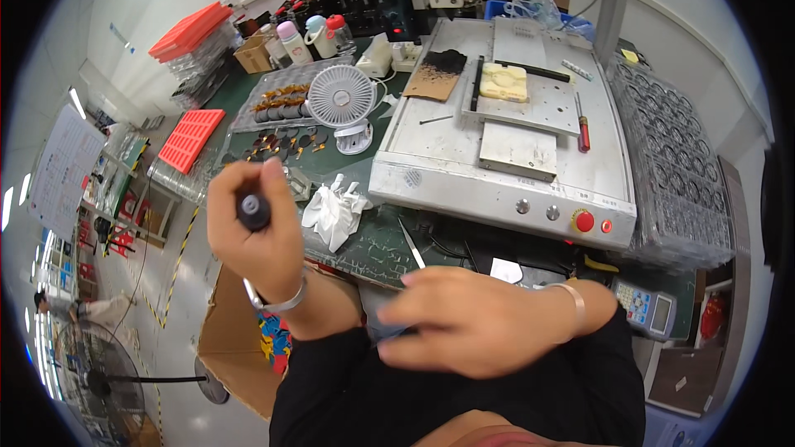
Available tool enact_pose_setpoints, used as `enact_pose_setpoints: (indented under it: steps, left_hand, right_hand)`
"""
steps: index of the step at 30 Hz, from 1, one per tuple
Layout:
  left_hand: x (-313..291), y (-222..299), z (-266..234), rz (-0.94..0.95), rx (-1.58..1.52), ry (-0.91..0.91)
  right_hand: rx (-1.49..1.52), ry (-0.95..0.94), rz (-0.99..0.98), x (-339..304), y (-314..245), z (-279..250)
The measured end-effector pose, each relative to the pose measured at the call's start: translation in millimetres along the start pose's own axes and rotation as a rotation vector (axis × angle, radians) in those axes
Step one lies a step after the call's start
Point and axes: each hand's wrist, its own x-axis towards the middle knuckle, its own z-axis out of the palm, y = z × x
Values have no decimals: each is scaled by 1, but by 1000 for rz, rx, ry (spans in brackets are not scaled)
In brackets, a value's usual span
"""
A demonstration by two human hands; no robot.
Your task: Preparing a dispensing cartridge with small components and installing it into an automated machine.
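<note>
A black cylindrical piece [253, 211] is held in the raised left hand [255, 227], to the left of the green worktable [377, 240]. It is enclosed by curled fingers, with the thumb laid along its side; its round end is turned toward the camera and left uncovered, and its full length is hidden by the grip. The closed grip appears to be used so that the piece is kept from slipping. The right hand [476, 318] is positioned lower, in front of the torso; its fingers are loosely spread and partly blurred, and whether anything is held beneath the palm cannot be told. A white crumpled cloth [333, 213] is placed just beyond the left wrist, probably for easy reach. The white fan [342, 97] is stood upright on its base beside small dark discs [290, 142]. On the white machine [414, 173], a pale yellow block [503, 82] is seated on a raised plate, apparently for level support. The red button [584, 221] is mounted on the front face, presumably for unobstructed access.
</note>
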Motion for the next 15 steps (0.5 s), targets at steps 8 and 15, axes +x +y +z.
enact_pose_setpoints:
  steps: [8,15]
  left_hand:
    - [5,19,54,-94,-463,-55]
    - [-3,3,41,-222,-536,38]
  right_hand:
    - [-222,562,329,40,-54,-31]
    - [-609,203,555,26,-37,-51]
